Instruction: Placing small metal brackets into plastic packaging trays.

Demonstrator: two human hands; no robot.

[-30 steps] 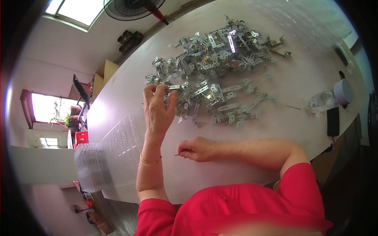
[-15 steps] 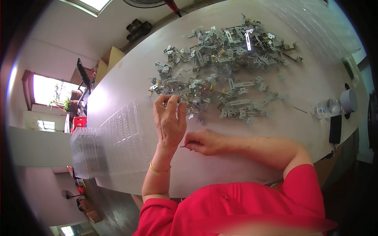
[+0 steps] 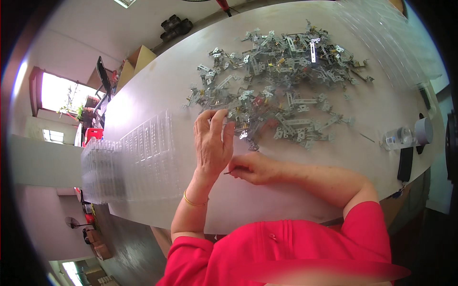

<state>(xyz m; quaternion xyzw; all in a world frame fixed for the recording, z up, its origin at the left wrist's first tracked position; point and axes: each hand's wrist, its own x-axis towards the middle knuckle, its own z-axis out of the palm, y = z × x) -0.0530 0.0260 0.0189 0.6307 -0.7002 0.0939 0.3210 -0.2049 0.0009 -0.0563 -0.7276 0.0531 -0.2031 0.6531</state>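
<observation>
Several small metal brackets and strips (image 3: 298,121), mostly silver with some brassy bits, lie in a loose heap across the table. My left hand (image 3: 213,145) reaches to the heap's near left edge, palm down. Its fingers are bent and apart, with the tips next to the brackets; no part shows in its grasp. Just right of and nearer than it, my right hand (image 3: 255,168) is closed in a pinch. From those fingers a thin dark rod (image 3: 226,173) juts out to the left; the rest of it is hidden in the hand.
Clear plastic trays (image 3: 101,174) stand stacked at the table's left edge, with another clear tray (image 3: 150,155) beside them. At the right are a clear bottle (image 3: 400,138), a black flat object (image 3: 405,164) and a thin rod (image 3: 366,137). Clear plastic sheeting (image 3: 381,45) covers the far right.
The whole view has shifted slightly. My left hand stays at the heap's near edge, its fingers a little farther right over the parts. My right hand keeps the rod in about the same place.
</observation>
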